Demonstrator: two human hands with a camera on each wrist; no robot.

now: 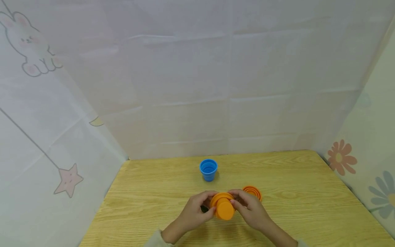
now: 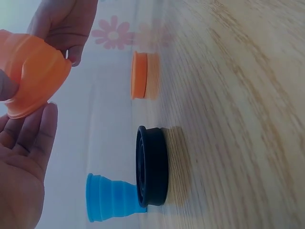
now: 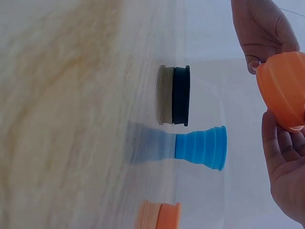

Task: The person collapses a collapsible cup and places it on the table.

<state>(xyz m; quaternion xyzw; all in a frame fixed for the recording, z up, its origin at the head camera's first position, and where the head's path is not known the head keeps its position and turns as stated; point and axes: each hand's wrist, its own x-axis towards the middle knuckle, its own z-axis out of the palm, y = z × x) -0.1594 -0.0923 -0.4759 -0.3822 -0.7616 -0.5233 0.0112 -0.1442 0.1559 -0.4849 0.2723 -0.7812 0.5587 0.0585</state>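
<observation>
An orange collapsible cup (image 1: 225, 210) is held above the table between both hands, its base facing the head camera. My left hand (image 1: 196, 210) grips its left side and my right hand (image 1: 253, 212) its right, thumbs near the base. The wrist views show the cup partly unfolded, with uneven, bulging walls (image 2: 40, 71). A dark collapsed cup (image 2: 155, 167) lies on the table, mostly hidden by my left hand in the head view. Just past my right hand lies a second orange cup (image 1: 253, 192), folded flat.
Farther back, a blue collapsible cup (image 1: 208, 170) stands upright and extended on the wooden table (image 1: 148, 192). Pale printed sheets (image 1: 191, 85) hang behind the table and along both sides.
</observation>
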